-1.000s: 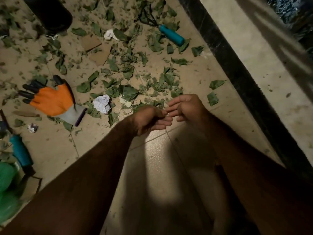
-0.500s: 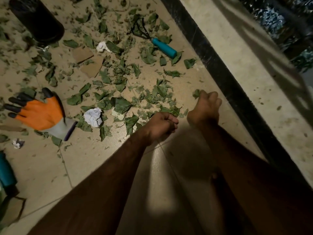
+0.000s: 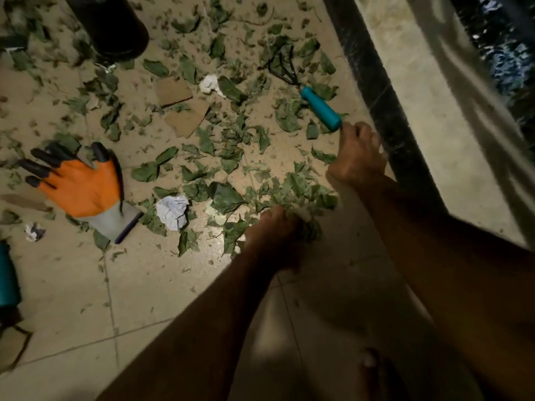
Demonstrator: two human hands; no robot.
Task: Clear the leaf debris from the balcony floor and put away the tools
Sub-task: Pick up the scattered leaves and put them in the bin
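The left hand (image 3: 276,237) lies low on the balcony floor (image 3: 144,285), its grip closed round a clump of leaves (image 3: 309,227) at the near edge of the mess. The right hand (image 3: 357,157) is farther out, knuckles up and fingers bent down toward the tiles, right beside the black skirting strip (image 3: 385,111) and just at the butt end of the hand rake (image 3: 320,108). Blur there leaves it unclear whether that grip holds anything or touches the handle. The rake lies flat, its teal handle toward the right hand and its dark tines pointing away among the leaves. Leaf debris (image 3: 225,198) is strewn over most of the floor ahead of both hands, thickest between them and thinning toward the near tiles. An orange glove (image 3: 78,186) with black fingertips lies palm down at the left, well apart from both hands. A crumpled white paper (image 3: 172,211) sits between the glove and the left hand. Two cardboard scraps (image 3: 186,118) lie farther out amid the leaves, with another white wad (image 3: 210,83) just beyond them. A black pot (image 3: 110,24) stands at the far left. A second teal handle (image 3: 7,280) shows at the left edge.
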